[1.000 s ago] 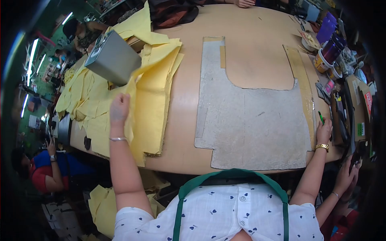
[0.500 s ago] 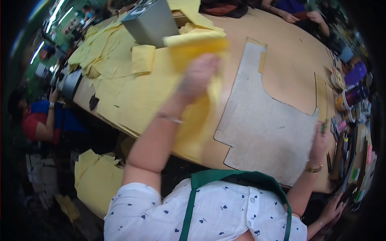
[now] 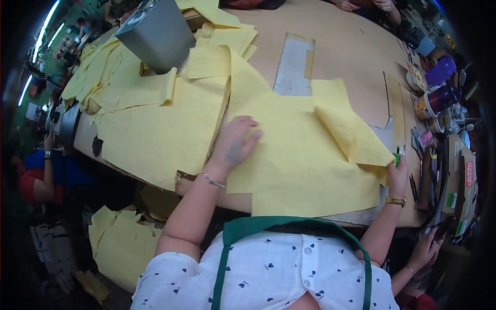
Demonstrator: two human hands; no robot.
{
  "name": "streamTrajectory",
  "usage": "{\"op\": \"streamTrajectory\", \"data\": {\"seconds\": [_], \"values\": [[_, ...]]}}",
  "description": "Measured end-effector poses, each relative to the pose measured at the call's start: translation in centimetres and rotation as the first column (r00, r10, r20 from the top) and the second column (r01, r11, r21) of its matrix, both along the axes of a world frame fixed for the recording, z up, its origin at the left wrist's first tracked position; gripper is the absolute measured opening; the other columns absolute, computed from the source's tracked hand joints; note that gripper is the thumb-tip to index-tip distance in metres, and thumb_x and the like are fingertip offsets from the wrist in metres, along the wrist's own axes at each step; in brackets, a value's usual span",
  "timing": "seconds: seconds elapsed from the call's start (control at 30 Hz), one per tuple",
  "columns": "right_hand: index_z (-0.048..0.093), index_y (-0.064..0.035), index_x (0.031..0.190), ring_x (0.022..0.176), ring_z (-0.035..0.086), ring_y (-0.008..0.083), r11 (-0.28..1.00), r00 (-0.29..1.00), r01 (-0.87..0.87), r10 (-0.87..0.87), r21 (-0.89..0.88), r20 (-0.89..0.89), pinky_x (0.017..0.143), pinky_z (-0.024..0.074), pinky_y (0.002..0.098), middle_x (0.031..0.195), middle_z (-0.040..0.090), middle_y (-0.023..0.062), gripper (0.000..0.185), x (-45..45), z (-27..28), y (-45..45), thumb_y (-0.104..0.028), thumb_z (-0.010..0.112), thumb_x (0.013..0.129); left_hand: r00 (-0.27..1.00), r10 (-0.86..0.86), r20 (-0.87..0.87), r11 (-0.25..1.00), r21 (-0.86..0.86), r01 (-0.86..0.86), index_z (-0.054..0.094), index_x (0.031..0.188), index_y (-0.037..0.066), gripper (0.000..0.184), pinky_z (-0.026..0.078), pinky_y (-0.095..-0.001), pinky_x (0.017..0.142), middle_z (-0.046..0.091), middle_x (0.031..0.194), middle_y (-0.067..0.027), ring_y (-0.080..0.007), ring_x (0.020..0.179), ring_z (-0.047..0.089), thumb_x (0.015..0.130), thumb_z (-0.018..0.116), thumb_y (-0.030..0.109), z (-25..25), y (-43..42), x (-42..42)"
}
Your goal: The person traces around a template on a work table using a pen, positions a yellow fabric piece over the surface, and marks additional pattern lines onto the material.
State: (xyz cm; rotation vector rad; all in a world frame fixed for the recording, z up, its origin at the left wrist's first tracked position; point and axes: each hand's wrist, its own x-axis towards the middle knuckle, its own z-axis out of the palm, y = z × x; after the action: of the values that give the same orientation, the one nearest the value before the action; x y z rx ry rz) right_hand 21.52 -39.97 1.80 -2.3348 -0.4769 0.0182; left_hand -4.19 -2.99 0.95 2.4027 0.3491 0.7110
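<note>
A yellow cloth piece (image 3: 294, 150) lies spread over a grey cardboard pattern (image 3: 293, 70), whose upper arm and right parts show from beneath. The cloth's upper right part is folded over. My left hand (image 3: 238, 142) rests on the cloth near its left edge, fingers apart and holding nothing. At the right edge, my right hand (image 3: 397, 178) is closed around a slim green pen (image 3: 397, 157), beside the cloth's corner. Whether those fingers also pinch the cloth is unclear.
To the left is a pile of yellow cloth pieces (image 3: 155, 139), with a grey metal box (image 3: 160, 39) standing at its back. Cups (image 3: 426, 106), tools and a carton (image 3: 467, 178) crowd the right edge. Other people sit around the table (image 3: 351, 46).
My left hand has brought a yellow cloth piece from the pile rightward and laid it over the cardboard pattern, then let go. My right hand stays at the right with the pen.
</note>
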Motion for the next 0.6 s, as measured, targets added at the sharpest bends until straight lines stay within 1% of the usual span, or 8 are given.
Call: {"op": "streamTrajectory", "data": {"seconds": [0.07, 0.13, 0.17, 0.27, 0.37, 0.47, 0.57, 0.6], "values": [[0.05, 0.0016, 0.095, 0.069, 0.053, 0.0221, 0.981, 0.992, 0.124, -0.12, -0.149, 0.032, 0.064, 0.0424, 0.0317, 0.075, 0.055, 0.0138, 0.03, -0.5, 0.0, -1.9, -0.014, 0.06, 0.072, 0.99, 0.12, -0.068, 0.993, 0.003, -0.12, 0.053, 0.093, -0.002, 0.028, 0.041, -0.0333, 0.081, 0.054, 0.093, -0.0158, -0.0298, 0.086, 0.052, 0.076, 0.06, 0.019, 0.3, 0.6, -1.5], [0.049, 0.002, 0.097, 0.064, 0.051, 0.0199, 0.926, 0.972, 0.231, -0.204, -0.298, 0.119, 0.06, 0.0417, 0.0305, 0.074, 0.054, 0.0126, 0.038, -1.2, 0.1, -3.3, -0.02, 0.065, 0.07, 0.957, 0.192, -0.216, 0.975, -0.073, -0.212, 0.051, 0.097, -0.004, 0.037, 0.04, -0.0358, 0.082, 0.051, 0.097, -0.017, -0.0313, 0.089, 0.049, 0.075, 0.062, 0.024, 0.8, -0.6, -2.4], [0.049, 0.0023, 0.097, 0.063, 0.05, 0.0191, 0.912, 0.965, 0.26, -0.241, -0.318, 0.099, 0.059, 0.0415, 0.0302, 0.074, 0.054, 0.0122, 0.039, -1.6, 0.3, -3.6, -0.021, 0.066, 0.07, 0.931, 0.218, -0.292, 0.961, -0.102, -0.257, 0.05, 0.1, -0.004, 0.042, 0.04, -0.037, 0.082, 0.05, 0.1, -0.0176, -0.0321, 0.091, 0.048, 0.074, 0.063, 0.026, 1.2, -1.5, -2.8], [0.049, 0.0042, 0.096, 0.056, 0.045, 0.0159, 0.891, 0.945, 0.318, -0.326, -0.325, 0.032, 0.055, 0.0406, 0.0288, 0.074, 0.052, 0.0107, 0.041, -3.4, 1.1, -3.1, -0.022, 0.067, 0.07, 0.782, 0.439, -0.442, 0.893, 0.307, -0.328, 0.047, 0.105, -0.005, 0.058, 0.04, -0.041, 0.079, 0.043, 0.109, -0.0177, -0.0327, 0.1, 0.042, 0.071, 0.062, 0.039, 3.0, -5.0, -4.0], [0.051, 0.0045, 0.094, 0.06, 0.048, 0.0174, 0.925, 0.951, 0.309, -0.302, -0.22, 0.064, 0.058, 0.0417, 0.0299, 0.075, 0.053, 0.0116, 0.039, -3.4, 0.4, -3.4, -0.022, 0.067, 0.07, 0.798, 0.44, -0.411, 0.882, 0.365, -0.298, 0.043, 0.111, -0.003, 0.063, 0.038, -0.0432, 0.081, 0.036, 0.116, -0.016, -0.0327, 0.104, 0.037, 0.072, 0.06, 0.043, 1.5, -5.5, -5.2], [0.053, 0.0047, 0.092, 0.069, 0.053, 0.0225, 0.949, 0.966, 0.231, -0.199, -0.213, 0.163, 0.065, 0.0426, 0.0332, 0.08, 0.055, 0.0145, 0.035, -2.2, -0.3, -3.2, -0.02, 0.066, 0.071, 0.811, 0.38, -0.445, 0.922, 0.258, -0.29, 0.043, 0.113, -0.002, 0.06, 0.036, -0.0415, 0.085, 0.04, 0.112, -0.0163, -0.0323, 0.102, 0.038, 0.072, 0.062, 0.037, 1.8, -6.2, -5.0], [0.054, 0.0035, 0.088, 0.078, 0.053, 0.029, 0.945, 0.956, 0.166, -0.085, -0.282, 0.28, 0.07, 0.0417, 0.0365, 0.083, 0.055, 0.0174, 0.027, -0.7, -1.6, -3.0, -0.016, 0.064, 0.072, 0.864, 0.218, -0.455, 0.976, 0.086, -0.201, 0.042, 0.114, -0.002, 0.056, 0.035, -0.0373, 0.086, 0.043, 0.109, -0.0157, -0.0318, 0.102, 0.038, 0.071, 0.064, 0.026, 1.7, -6.6, -4.6], [0.053, 0.0026, 0.084, 0.08, 0.052, 0.0325, 0.924, 0.977, 0.164, -0.104, -0.345, 0.184, 0.072, 0.0409, 0.038, 0.084, 0.054, 0.0186, 0.019, -1.1, -0.5, -2.1, -0.011, 0.06, 0.073, 0.915, 0.189, -0.356, 0.979, 0.001, -0.202, 0.042, 0.114, -0.002, 0.054, 0.036, -0.0366, 0.085, 0.044, 0.107, -0.016, -0.031, 0.1, 0.04, 0.071, 0.064, 0.022, 1.3, -6.6, -4.6]]}}
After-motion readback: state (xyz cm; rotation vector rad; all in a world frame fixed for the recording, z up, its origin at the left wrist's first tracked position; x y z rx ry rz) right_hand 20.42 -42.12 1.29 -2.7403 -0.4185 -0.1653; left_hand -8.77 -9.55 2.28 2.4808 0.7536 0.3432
